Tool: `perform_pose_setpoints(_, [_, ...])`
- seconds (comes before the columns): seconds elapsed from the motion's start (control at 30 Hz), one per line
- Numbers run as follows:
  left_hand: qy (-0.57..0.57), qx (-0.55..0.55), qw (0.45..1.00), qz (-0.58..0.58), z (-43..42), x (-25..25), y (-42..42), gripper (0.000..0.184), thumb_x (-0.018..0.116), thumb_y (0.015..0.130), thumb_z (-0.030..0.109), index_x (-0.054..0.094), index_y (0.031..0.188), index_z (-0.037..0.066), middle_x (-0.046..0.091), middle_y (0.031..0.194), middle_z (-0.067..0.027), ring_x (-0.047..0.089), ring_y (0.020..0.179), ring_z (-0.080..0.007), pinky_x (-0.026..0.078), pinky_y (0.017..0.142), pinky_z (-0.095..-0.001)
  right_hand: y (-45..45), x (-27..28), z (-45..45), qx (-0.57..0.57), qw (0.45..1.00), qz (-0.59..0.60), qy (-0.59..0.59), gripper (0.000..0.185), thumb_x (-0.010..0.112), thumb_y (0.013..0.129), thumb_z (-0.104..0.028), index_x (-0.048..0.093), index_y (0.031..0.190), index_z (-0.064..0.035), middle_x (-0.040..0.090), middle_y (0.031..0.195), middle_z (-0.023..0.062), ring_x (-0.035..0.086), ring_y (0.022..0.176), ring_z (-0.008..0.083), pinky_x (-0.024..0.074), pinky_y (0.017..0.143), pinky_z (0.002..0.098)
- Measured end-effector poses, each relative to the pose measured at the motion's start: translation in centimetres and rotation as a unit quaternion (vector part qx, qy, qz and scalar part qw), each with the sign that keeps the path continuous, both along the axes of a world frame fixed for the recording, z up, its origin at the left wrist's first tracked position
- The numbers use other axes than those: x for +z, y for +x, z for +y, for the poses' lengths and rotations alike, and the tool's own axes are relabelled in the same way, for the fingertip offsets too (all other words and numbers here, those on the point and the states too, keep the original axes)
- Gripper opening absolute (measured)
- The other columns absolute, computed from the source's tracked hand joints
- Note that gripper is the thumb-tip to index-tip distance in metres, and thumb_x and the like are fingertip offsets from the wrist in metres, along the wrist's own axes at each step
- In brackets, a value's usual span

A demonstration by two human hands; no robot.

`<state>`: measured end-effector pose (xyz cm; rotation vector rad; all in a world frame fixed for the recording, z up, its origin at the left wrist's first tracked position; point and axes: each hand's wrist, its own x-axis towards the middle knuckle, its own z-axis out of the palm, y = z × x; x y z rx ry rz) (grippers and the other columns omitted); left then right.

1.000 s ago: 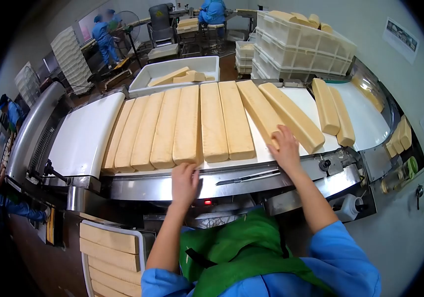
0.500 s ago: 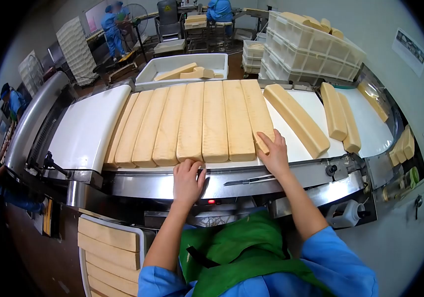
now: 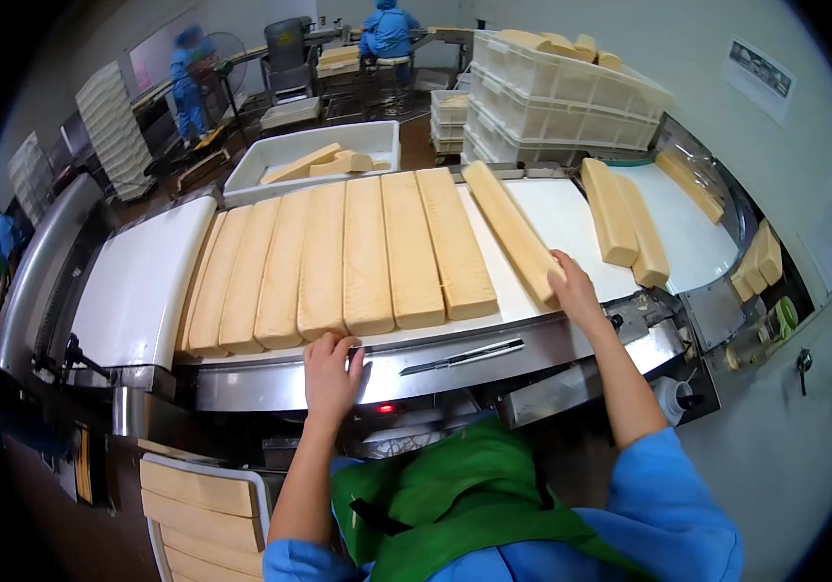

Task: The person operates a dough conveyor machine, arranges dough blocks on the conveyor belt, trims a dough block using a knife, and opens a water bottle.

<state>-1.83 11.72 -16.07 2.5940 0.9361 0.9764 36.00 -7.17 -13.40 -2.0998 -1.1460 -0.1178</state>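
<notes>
My right hand (image 3: 576, 291) grips the near end of a long pale-yellow loaf (image 3: 508, 228) that lies slanted on the white conveyor belt (image 3: 537, 201). My left hand (image 3: 333, 373) is at the belt's front edge, fingers loosely bent against the near end of a loaf (image 3: 322, 262), thumb apart. That loaf belongs to a row of several similar loaves lying side by side, the rightmost loaf (image 3: 459, 247) apart from the slanted one. A slim knife-like tool (image 3: 462, 356) rests on the metal front rail (image 3: 261, 386) between my hands.
Two more loaves (image 3: 610, 213) lie farther right on the belt. Behind it stand a white tub (image 3: 387, 145) with loaf pieces and stacked white crates (image 3: 561, 107). A tray of loaves (image 3: 197, 490) is below left. Co-workers in blue (image 3: 389, 34) are in the background.
My right hand has moved from the row's rightmost loaf to the slanted loaf, which now lies closer to the row. My left hand remains by the row's near ends. The view has shifted.
</notes>
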Motion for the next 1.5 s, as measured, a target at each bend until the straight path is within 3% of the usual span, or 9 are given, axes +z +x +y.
perform_pose_setpoints(0.07, [0.005, -0.005, 1.000, 0.000, 0.1, -0.3, 0.0, 0.015, 0.065, 0.080, 0.018, 0.066, 0.091, 0.008, 0.058, 0.090, -0.0098, 0.053, 0.092, -0.0305, 0.040, 0.087, -0.0413, 2.5, -0.2, 0.7, -0.009, 0.987, 0.159, -0.018, 0.040, 0.056, 0.086, -0.019, 0.053, 0.124, -0.0071, 0.054, 0.121, 0.0204, 0.056, 0.105, 0.0361, 0.0427, 0.095, 0.0409])
perform_pose_setpoints(0.2, [0.005, 0.007, 1.000, -0.003, 0.0, 0.0, 0.1, 0.016, 0.065, 0.079, 0.017, 0.066, 0.091, 0.007, 0.057, 0.090, -0.0105, 0.053, 0.092, -0.0312, 0.039, 0.087, -0.0418, 10.9, -2.2, -0.4, -0.280, 0.926, -0.249, -0.034, 0.047, 0.064, 0.083, -0.022, 0.050, 0.126, -0.0074, 0.047, 0.132, 0.0167, 0.042, 0.124, 0.0350, 0.0369, 0.101, 0.0462])
perform_pose_setpoints(0.57, [0.010, 0.020, 1.000, -0.010, 0.0, -0.1, 0.2, 0.015, 0.065, 0.079, 0.017, 0.065, 0.089, 0.005, 0.056, 0.088, -0.0116, 0.052, 0.090, -0.0313, 0.039, 0.086, -0.0416, 8.3, -1.1, -2.6, -0.208, 0.976, -0.031, -0.060, 0.041, 0.066, 0.075, -0.021, 0.050, 0.109, -0.0054, 0.041, 0.128, 0.0226, 0.057, 0.095, 0.0408, 0.0461, 0.083, 0.0452])
perform_pose_setpoints(0.7, [0.017, 0.014, 1.000, -0.003, -0.1, -0.2, 0.2, 0.015, 0.064, 0.080, 0.017, 0.065, 0.088, 0.005, 0.055, 0.087, -0.0115, 0.052, 0.089, -0.0311, 0.038, 0.086, -0.0415, 15.8, -3.3, -7.8, -0.149, 0.985, 0.054, 0.075, 0.047, 0.065, 0.076, -0.022, 0.049, 0.117, -0.0063, 0.041, 0.131, 0.0183, 0.054, 0.103, 0.0381, 0.0454, 0.085, 0.0465])
perform_pose_setpoints(0.77, [0.019, 0.010, 1.000, -0.007, -0.1, -0.2, 0.2, 0.015, 0.064, 0.080, 0.017, 0.065, 0.088, 0.005, 0.055, 0.086, -0.0114, 0.052, 0.089, -0.0310, 0.038, 0.086, -0.0417, 16.8, -2.3, -10.3, -0.276, 0.923, -0.267, -0.008, 0.054, 0.062, 0.076, -0.022, 0.047, 0.126, -0.0076, 0.044, 0.131, 0.0158, 0.050, 0.111, 0.0364, 0.0447, 0.089, 0.0466])
perform_pose_setpoints(0.87, [0.023, 0.022, 0.999, 0.000, -0.1, -0.3, 0.3, 0.015, 0.064, 0.080, 0.018, 0.064, 0.089, 0.005, 0.056, 0.086, -0.0112, 0.053, 0.089, -0.0308, 0.038, 0.086, -0.0421, 16.9, -2.6, -11.7, -0.340, 0.929, -0.072, -0.125, 0.061, 0.062, 0.077, -0.023, 0.043, 0.134, -0.0115, 0.047, 0.130, 0.0157, 0.043, 0.120, 0.0338, 0.0435, 0.092, 0.0468])
perform_pose_setpoints(1.07, [0.024, 0.016, 1.000, -0.005, 0.1, -0.5, 0.2, 0.016, 0.064, 0.080, 0.018, 0.064, 0.089, 0.005, 0.056, 0.086, -0.0113, 0.053, 0.088, -0.0304, 0.038, 0.086, -0.0422, 23.2, -3.2, -14.0, -0.087, 0.949, 0.277, 0.121, 0.041, 0.044, 0.091, -0.026, 0.054, 0.124, -0.0041, 0.062, 0.109, 0.0120, 0.061, 0.086, 0.0207, 0.0467, 0.082, 0.0325])
perform_pose_setpoints(1.27, [0.028, 0.010, 1.000, 0.003, 0.0, -0.2, 0.3, 0.016, 0.065, 0.080, 0.020, 0.063, 0.088, 0.006, 0.056, 0.088, -0.0102, 0.053, 0.090, -0.0290, 0.038, 0.086, -0.0420, 19.8, -3.8, -8.1, -0.043, 0.998, 0.035, -0.013, 0.056, 0.074, 0.080, -0.020, 0.053, 0.129, -0.0047, 0.055, 0.130, 0.0129, 0.052, 0.121, 0.0222, 0.0418, 0.100, 0.0316])
perform_pose_setpoints(1.5, [0.027, 0.012, 0.999, 0.022, 0.1, -0.3, 0.4, 0.019, 0.065, 0.081, 0.023, 0.063, 0.091, 0.007, 0.055, 0.089, -0.0101, 0.052, 0.091, -0.0283, 0.037, 0.087, -0.0414, 9.3, -3.7, 1.1, 0.054, 0.996, 0.051, 0.050, 0.059, 0.079, 0.072, -0.021, 0.057, 0.125, -0.0051, 0.054, 0.130, 0.0121, 0.054, 0.118, 0.0245, 0.0431, 0.099, 0.0324])
